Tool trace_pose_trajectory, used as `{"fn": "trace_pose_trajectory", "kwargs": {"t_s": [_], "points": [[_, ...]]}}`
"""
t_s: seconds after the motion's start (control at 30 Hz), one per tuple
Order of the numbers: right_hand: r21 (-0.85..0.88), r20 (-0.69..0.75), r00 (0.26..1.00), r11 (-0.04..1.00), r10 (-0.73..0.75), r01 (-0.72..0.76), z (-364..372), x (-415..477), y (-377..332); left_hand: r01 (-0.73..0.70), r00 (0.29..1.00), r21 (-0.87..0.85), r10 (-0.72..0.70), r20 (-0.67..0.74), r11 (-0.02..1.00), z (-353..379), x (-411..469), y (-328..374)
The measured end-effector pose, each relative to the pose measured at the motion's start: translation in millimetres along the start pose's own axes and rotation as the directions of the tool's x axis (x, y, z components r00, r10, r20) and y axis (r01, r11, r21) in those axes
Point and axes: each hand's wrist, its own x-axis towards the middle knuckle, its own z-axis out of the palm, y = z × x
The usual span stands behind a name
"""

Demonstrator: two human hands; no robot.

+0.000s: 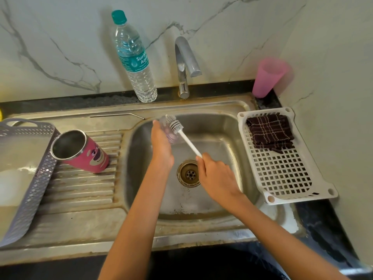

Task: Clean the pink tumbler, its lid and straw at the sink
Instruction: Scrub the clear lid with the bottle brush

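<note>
The pink tumbler (pixel 88 153) with a cartoon face stands tilted on the drainboard, mouth open, leaning against a grey basket. The bent metal straw (pixel 117 115) lies on the sink ledge behind it. Over the basin, my left hand (pixel 161 146) holds the clear lid (pixel 168 129), mostly hidden and blurred behind my fingers. My right hand (pixel 216 174) grips the white handle of a bottle brush (pixel 182 134), whose bristle head touches the lid.
The steel sink (pixel 226 128) has a drain (pixel 189 173) and a tap (pixel 184 63) with no water running. A water bottle (pixel 134 57) stands behind. A grey basket (pixel 30 178) sits left, a white rack (pixel 282 172) with a dark cloth (pixel 270 131) right, and a pink cup (pixel 268 76) in the corner.
</note>
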Motion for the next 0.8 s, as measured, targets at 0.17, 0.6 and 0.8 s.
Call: {"fn": "trace_pose_trajectory", "kwargs": {"t_s": [0.17,0.6,0.8], "points": [[-0.019,0.025,1.000,1.000,-0.013,0.013,3.1,-12.5,-4.2,-0.022,1.000,-0.034,0.022,0.005,0.999,-7.4,13.9,12.2],[-0.088,0.037,0.999,0.996,0.004,-0.001,2.4,-13.4,-6.5,0.021,1.000,0.117,-0.018,-0.023,0.993,-6.6,21.1,3.8],[-0.128,0.008,1.000,0.992,0.014,-0.012,-2.0,-2.6,-6.2,-0.002,1.000,0.196,0.004,-0.007,0.981,-4.6,4.3,3.5]]}}
